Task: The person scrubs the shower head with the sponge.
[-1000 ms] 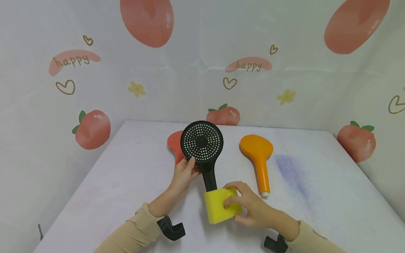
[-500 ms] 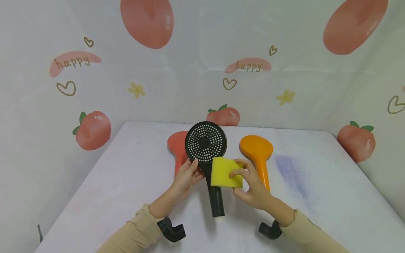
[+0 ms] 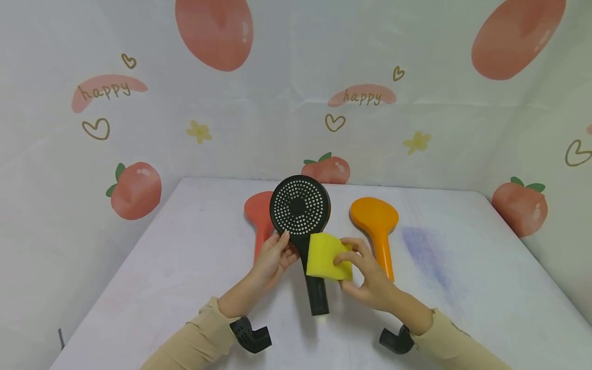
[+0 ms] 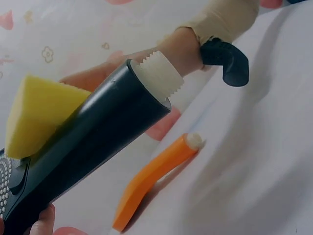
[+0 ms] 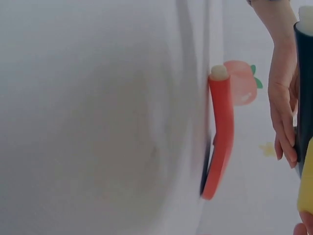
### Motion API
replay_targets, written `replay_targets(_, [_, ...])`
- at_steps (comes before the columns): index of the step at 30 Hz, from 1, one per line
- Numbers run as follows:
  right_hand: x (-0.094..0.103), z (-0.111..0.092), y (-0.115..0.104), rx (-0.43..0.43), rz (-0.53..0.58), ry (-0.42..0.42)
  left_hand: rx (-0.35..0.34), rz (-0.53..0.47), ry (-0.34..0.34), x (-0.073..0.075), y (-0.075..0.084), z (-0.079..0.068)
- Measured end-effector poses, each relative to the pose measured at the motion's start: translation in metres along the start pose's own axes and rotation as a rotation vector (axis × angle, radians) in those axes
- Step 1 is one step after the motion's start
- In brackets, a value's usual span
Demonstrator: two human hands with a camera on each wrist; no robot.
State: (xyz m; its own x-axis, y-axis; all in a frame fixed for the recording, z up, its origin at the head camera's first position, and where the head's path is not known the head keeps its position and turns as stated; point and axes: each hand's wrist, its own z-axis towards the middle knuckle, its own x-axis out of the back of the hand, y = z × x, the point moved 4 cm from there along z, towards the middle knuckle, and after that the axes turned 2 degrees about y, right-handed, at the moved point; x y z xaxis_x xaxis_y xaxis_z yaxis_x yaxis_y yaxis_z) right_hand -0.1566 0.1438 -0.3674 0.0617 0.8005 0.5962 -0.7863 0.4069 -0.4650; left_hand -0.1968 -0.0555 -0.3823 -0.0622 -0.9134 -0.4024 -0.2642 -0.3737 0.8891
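A black shower head [image 3: 316, 295] with a round face of pale nozzles is held up off the table, its handle slanting down toward the person. The left hand [image 3: 274, 261] grips it at the neck, thumb on the front just below the face. A yellow sponge [image 3: 324, 256] is pinched between the thumb and curled fingers of the right hand [image 3: 373, 277]. The sponge lies against the upper handle, as the left wrist view also shows. In that view a white threaded end [image 4: 159, 73] sticks out of the handle.
Behind the left hand lies a red shower head [image 3: 260, 213], partly hidden. An orange shower head [image 3: 376, 221] lies to the right, its lower end behind the right hand. The white table [image 3: 162, 288] has a bluish stain [image 3: 427, 257] on the right.
The sponge, in the right hand, has moved from the handle's lower end up to its upper part, then slightly down again. The shower head has shifted a little to the right.
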Motion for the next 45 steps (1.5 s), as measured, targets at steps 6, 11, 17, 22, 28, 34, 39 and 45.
replay_targets(6, [-0.002,-0.01,-0.004,-0.013,0.037,-0.126,-0.017,-0.027,0.026,0.002,0.002,0.002])
replay_targets(11, [-0.003,-0.02,-0.008,0.06,0.003,-0.179,-0.039,-0.055,0.057,0.003,0.004,0.004])
replay_targets(17, [0.0,-0.026,-0.011,0.141,-0.013,-0.227,-0.049,-0.063,0.083,0.005,0.005,0.004])
replay_targets(22, [0.003,-0.023,-0.009,0.092,-0.024,-0.18,-0.031,-0.068,0.086,0.005,0.004,0.004])
replay_targets(28, [0.003,-0.021,-0.005,0.035,-0.027,-0.129,-0.015,-0.098,0.048,0.003,0.003,0.004])
replay_targets(34, [0.003,-0.022,-0.007,0.068,-0.052,-0.12,-0.02,-0.126,-0.021,-0.001,0.003,0.001])
replay_targets(39, [0.003,-0.022,-0.01,0.104,-0.079,-0.113,-0.024,-0.053,-0.042,-0.005,0.001,0.001])
replay_targets(45, [0.001,-0.023,-0.015,0.163,-0.135,-0.114,-0.003,0.09,-0.027,-0.009,-0.005,0.002])
